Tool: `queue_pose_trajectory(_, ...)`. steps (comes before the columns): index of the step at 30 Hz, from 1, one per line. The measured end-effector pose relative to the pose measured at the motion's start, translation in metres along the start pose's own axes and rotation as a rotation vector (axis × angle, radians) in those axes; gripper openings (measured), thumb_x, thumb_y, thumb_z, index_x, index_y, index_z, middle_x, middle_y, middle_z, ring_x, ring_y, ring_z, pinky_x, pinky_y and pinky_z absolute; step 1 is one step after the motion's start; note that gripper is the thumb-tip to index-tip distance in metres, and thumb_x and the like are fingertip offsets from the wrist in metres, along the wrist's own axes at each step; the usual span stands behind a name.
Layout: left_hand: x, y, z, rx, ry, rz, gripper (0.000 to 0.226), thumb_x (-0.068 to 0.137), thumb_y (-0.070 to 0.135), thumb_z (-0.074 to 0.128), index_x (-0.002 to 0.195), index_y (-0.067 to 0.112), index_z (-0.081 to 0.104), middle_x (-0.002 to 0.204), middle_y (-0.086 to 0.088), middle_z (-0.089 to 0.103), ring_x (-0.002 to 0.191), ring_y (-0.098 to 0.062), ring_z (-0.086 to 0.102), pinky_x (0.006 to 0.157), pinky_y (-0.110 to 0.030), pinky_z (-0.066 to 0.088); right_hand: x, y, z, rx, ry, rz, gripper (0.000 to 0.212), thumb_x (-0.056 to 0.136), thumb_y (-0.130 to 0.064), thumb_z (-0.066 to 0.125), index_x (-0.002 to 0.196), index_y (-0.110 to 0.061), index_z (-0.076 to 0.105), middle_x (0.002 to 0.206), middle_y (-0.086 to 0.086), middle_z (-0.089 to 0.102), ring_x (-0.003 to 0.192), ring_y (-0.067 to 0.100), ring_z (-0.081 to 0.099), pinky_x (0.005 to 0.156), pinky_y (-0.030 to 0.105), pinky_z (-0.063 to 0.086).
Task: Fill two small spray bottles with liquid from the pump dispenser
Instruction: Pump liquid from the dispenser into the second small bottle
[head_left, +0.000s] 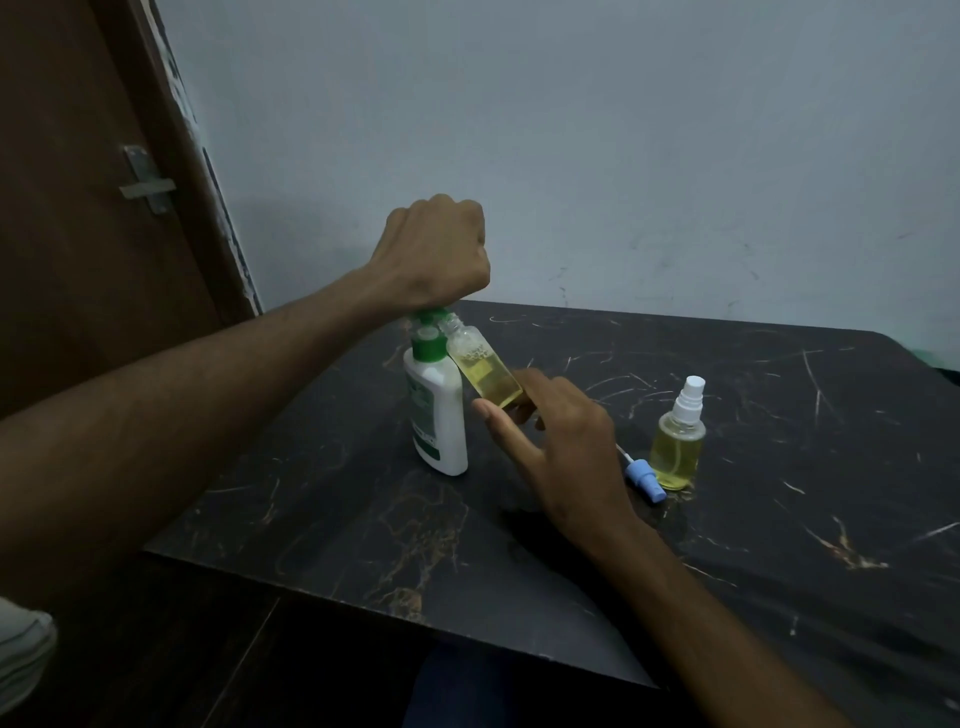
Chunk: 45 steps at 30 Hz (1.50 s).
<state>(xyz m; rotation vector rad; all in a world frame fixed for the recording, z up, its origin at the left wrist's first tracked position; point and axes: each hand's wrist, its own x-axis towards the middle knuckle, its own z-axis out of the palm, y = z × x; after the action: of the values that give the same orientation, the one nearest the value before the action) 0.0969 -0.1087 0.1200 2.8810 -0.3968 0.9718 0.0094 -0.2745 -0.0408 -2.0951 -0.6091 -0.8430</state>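
Observation:
A white pump dispenser (437, 415) with a green pump head stands on the dark marble table (753, 561). My left hand (434, 254) is closed over the pump head from above. My right hand (558, 447) holds a small clear spray bottle (483, 366) by its base, tilted with its open neck under the pump nozzle. It is partly filled with yellow liquid. Its blue spray cap (644, 478) lies on the table to the right. A second spray bottle (677, 441) with a white sprayer stands upright beside it, holding yellow liquid.
A brown door (88, 208) with a metal latch stands at the left. A pale wall runs behind the table. The table's front edge (395, 621) runs diagonally below my arms. A white shoe (23, 654) shows at the bottom left.

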Motion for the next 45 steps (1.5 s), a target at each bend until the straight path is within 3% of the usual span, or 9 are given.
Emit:
queue_pose_trajectory(5, 0.0009, -0.0004, 0.001, -0.013, 0.013, -0.007, 0.033, 0.069, 0.022, 0.042, 0.077, 0.007, 0.071, 0.087, -0.013, 0.077, 0.067, -0.031, 0.063, 0.068, -0.036, 0.051, 0.0011, -0.0003, 0.0001, 0.009, 0.004, -0.005, 0.04, 0.101, -0.059, 0.054, 0.103, -0.021, 0.067, 0.086, -0.006, 0.064, 0.078, 0.011, 0.058, 0.068, 0.034, 0.049)
queue_pose_trajectory(10, -0.0017, -0.0006, 0.0035, -0.016, 0.015, -0.011, 0.046, 0.072, 0.024, 0.043, 0.095, 0.004, 0.078, 0.09, -0.012, 0.077, 0.072, -0.031, 0.066, 0.069, -0.034, 0.049, 0.0002, 0.0001, 0.0001, 0.01, -0.008, -0.005, 0.041, 0.101, -0.059, 0.053, 0.103, -0.021, 0.067, 0.086, -0.006, 0.063, 0.078, 0.012, 0.058, 0.068, 0.037, 0.049)
queue_pose_trajectory(14, 0.0009, -0.0013, -0.0013, -0.024, 0.023, -0.008, 0.042, 0.073, 0.023, 0.044, 0.093, 0.005, 0.076, 0.09, -0.012, 0.077, 0.071, -0.031, 0.064, 0.069, -0.035, 0.05, 0.0001, -0.0002, -0.0005, 0.012, 0.005, -0.001, 0.041, 0.101, -0.06, 0.053, 0.103, -0.022, 0.067, 0.086, -0.006, 0.062, 0.077, 0.011, 0.056, 0.068, 0.035, 0.049)
queue_pose_trajectory(19, -0.0047, -0.0004, 0.0005, -0.016, 0.01, -0.018, 0.021, 0.069, 0.022, 0.042, 0.067, 0.01, 0.06, 0.079, -0.011, 0.074, 0.058, -0.025, 0.056, 0.065, -0.035, 0.051, 0.0007, 0.0003, 0.0006, 0.003, -0.002, 0.004, 0.038, 0.101, -0.059, 0.054, 0.104, -0.023, 0.067, 0.086, -0.006, 0.062, 0.078, 0.011, 0.056, 0.069, 0.035, 0.048)
queue_pose_trajectory(24, -0.0011, -0.0024, -0.0001, -0.029, 0.017, -0.012, 0.043, 0.071, 0.023, 0.042, 0.09, 0.004, 0.076, 0.087, -0.011, 0.077, 0.065, -0.028, 0.06, 0.068, -0.035, 0.05, -0.0002, 0.0008, -0.0002, -0.001, -0.002, 0.0, 0.04, 0.101, -0.061, 0.052, 0.105, -0.023, 0.067, 0.087, -0.006, 0.062, 0.078, 0.01, 0.056, 0.069, 0.034, 0.048)
queue_pose_trajectory(36, -0.0027, 0.0004, -0.0011, -0.008, 0.008, 0.011, 0.038, 0.072, 0.021, 0.048, 0.094, 0.006, 0.074, 0.086, -0.012, 0.074, 0.07, -0.032, 0.063, 0.068, -0.034, 0.042, -0.0001, 0.0004, -0.0001, -0.004, 0.009, 0.001, 0.044, 0.1, -0.062, 0.05, 0.103, -0.021, 0.067, 0.086, -0.005, 0.063, 0.078, 0.012, 0.057, 0.069, 0.034, 0.048)
queue_pose_trajectory(38, -0.0006, 0.0006, -0.003, 0.008, 0.017, 0.023, 0.03, 0.072, 0.018, 0.049, 0.087, 0.005, 0.071, 0.079, -0.011, 0.072, 0.065, -0.032, 0.061, 0.065, -0.033, 0.043, 0.0, -0.0002, -0.0005, 0.003, 0.01, 0.003, 0.043, 0.1, -0.062, 0.051, 0.103, -0.022, 0.067, 0.086, -0.006, 0.063, 0.078, 0.011, 0.057, 0.069, 0.033, 0.048)
queue_pose_trajectory(41, -0.0022, 0.0032, -0.0012, 0.013, 0.02, -0.001, 0.012, 0.073, 0.014, 0.05, 0.07, 0.008, 0.059, 0.061, -0.001, 0.056, 0.052, -0.022, 0.045, 0.057, -0.028, 0.035, 0.0007, 0.0004, 0.0, 0.014, 0.008, 0.005, 0.043, 0.101, -0.062, 0.051, 0.103, -0.022, 0.067, 0.086, -0.006, 0.064, 0.078, 0.012, 0.058, 0.069, 0.034, 0.049)
queue_pose_trajectory(45, -0.0045, -0.0002, 0.0033, -0.029, 0.035, -0.012, 0.034, 0.072, 0.019, 0.045, 0.083, 0.004, 0.074, 0.075, -0.009, 0.07, 0.057, -0.024, 0.051, 0.063, -0.03, 0.038, 0.0011, -0.0007, 0.0005, 0.013, 0.005, -0.004, 0.042, 0.1, -0.061, 0.052, 0.105, -0.022, 0.068, 0.087, -0.006, 0.064, 0.079, 0.011, 0.058, 0.068, 0.034, 0.049)
